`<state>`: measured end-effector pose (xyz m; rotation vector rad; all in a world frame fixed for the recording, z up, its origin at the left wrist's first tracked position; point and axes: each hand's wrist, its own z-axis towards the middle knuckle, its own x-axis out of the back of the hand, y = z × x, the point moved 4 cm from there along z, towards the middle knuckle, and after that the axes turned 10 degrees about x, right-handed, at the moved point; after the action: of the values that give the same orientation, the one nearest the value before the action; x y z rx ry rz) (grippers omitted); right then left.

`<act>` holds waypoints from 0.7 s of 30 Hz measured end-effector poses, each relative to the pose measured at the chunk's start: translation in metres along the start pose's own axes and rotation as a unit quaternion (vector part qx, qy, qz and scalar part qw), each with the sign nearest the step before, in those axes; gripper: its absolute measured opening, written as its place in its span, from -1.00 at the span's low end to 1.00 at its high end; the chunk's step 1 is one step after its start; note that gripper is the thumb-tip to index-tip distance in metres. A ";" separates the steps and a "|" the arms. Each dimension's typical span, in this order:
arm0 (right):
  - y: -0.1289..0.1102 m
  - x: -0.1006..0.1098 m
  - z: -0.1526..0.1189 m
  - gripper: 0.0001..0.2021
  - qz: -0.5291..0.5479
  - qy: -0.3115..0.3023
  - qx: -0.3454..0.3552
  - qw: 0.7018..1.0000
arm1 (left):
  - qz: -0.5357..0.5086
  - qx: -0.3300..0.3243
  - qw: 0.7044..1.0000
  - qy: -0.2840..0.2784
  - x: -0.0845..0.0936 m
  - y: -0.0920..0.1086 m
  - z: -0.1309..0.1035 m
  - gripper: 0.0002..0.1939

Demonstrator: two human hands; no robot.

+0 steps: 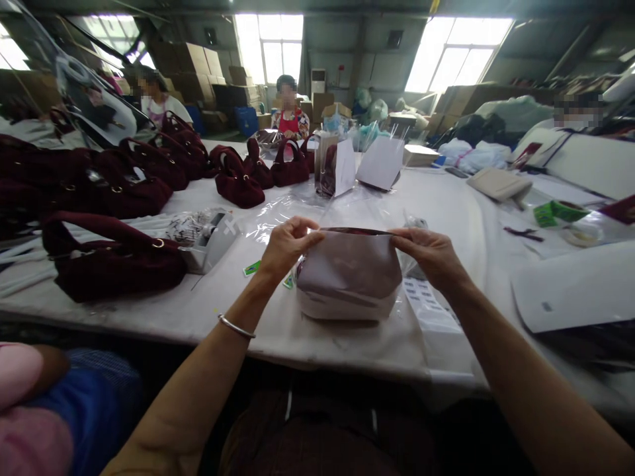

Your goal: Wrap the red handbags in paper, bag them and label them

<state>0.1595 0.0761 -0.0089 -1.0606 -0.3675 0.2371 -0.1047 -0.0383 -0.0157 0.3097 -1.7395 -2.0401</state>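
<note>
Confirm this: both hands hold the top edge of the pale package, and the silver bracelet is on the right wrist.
Not quite: the silver bracelet is on the left wrist in the head view. The left hand and right hand do hold the top edge of the pale package.

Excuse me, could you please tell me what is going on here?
The person's left hand and right hand pinch opposite ends of the top edge of a pale bag-shaped bundle. Dark red handbags stand on the table to the left; another person is at its far side.

Pale wrapper (350,274) (between both hands (290,246) (432,256))
</note>
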 end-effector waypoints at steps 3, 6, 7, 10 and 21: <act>0.004 0.011 0.002 -0.71 0.005 0.045 0.008 0.999 | -0.104 0.014 0.994 0.000 0.017 0.003 0.012 -0.66; 0.011 0.017 0.002 -0.73 0.013 0.073 0.004 0.997 | -0.125 0.020 0.992 0.029 0.034 0.003 0.019 -0.67; 0.012 0.018 0.003 -0.74 0.011 0.078 0.004 0.997 | -0.113 0.021 0.993 0.040 0.038 0.004 0.020 -0.67; 0.011 0.015 0.008 -0.75 -0.009 0.082 0.003 0.997 | -0.076 0.026 0.996 0.050 0.046 0.010 0.021 -0.66; -0.008 0.021 0.070 -0.81 -0.118 0.064 -0.016 0.991 | -0.035 0.021 0.999 -0.035 0.026 0.042 0.068 -0.81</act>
<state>0.1500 0.1365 0.0322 -1.0479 -0.3783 -0.0493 -0.1494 0.0043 0.0408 0.3193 -1.8395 -2.0898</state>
